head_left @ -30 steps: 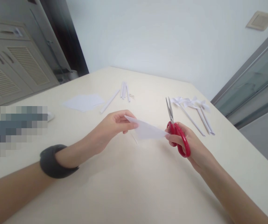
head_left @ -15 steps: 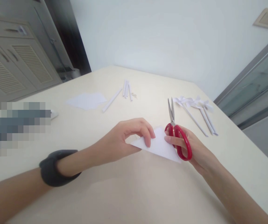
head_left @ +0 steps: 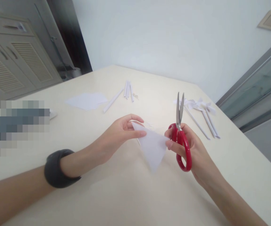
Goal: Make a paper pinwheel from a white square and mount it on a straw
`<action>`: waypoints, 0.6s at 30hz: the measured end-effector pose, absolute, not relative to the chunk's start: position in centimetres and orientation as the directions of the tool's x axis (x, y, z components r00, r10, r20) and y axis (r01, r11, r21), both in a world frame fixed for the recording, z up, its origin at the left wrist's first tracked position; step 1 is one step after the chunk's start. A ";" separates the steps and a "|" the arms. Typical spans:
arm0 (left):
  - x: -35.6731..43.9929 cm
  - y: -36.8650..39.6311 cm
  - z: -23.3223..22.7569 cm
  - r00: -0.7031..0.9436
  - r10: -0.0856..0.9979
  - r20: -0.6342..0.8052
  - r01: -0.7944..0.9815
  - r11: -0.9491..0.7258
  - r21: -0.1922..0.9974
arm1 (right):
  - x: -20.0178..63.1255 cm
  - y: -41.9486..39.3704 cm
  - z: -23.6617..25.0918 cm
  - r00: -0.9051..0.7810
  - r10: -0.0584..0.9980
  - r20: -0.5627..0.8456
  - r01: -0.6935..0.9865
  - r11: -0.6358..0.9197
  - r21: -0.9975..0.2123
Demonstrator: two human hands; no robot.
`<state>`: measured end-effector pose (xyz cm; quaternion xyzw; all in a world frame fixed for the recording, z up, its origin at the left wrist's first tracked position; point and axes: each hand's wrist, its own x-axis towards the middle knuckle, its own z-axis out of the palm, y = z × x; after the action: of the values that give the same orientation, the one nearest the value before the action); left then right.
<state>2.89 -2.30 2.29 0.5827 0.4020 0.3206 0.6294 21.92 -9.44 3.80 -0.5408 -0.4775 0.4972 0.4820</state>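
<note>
Head view, looking down over a cream tabletop (head_left: 130, 194). Left hand (head_left: 116, 138), dark band (head_left: 56, 168) on its wrist, pinches the upper corner of a white paper triangle (head_left: 152, 147) between thumb and fingers; the remaining fingers curl loosely. Paper is held just above the tabletop, between the two hands, its lower tip pointing down toward the person and slightly blurred.

Right hand (head_left: 192, 150) grips red-handled scissors (head_left: 181, 138), fingers closed through the loops. Blades point up and away, tips only a sliver apart, so nearly shut. One fingertip of this hand touches the paper's right corner; the blades are clear of the paper.

Beyond the right hand: a small cluster of white paper pinwheels on sticks (head_left: 200, 110), lying on the tabletop near its right edge. Farther back, center: several rolled white paper sticks (head_left: 128, 89), one lying apart at an angle. Left of those: flat white paper sheets (head_left: 87, 101). A small metallic item sits beside the sticks, possibly pins; too small to tell. Louvred cabinet (head_left: 10, 62) stands at far left.
</note>
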 end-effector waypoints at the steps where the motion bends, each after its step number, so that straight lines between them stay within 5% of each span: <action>1: 2.9 -2.2 2.3 0.474 0.867 -0.152 0.082 0.129 0.988 | 21.9 -9.4 3.7 0.034 0.997 -0.070 0.036 -0.071 -0.997; 18: 2.9 -3.8 2.5 0.588 0.805 -0.082 0.098 0.029 0.995 | 21.0 -9.8 2.1 -0.141 0.977 -0.158 -0.014 -0.162 -0.987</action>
<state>2.90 -3.77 2.49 0.6366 0.3547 0.2833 0.6235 20.97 -9.80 2.09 -0.4962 -0.4854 0.5786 0.4282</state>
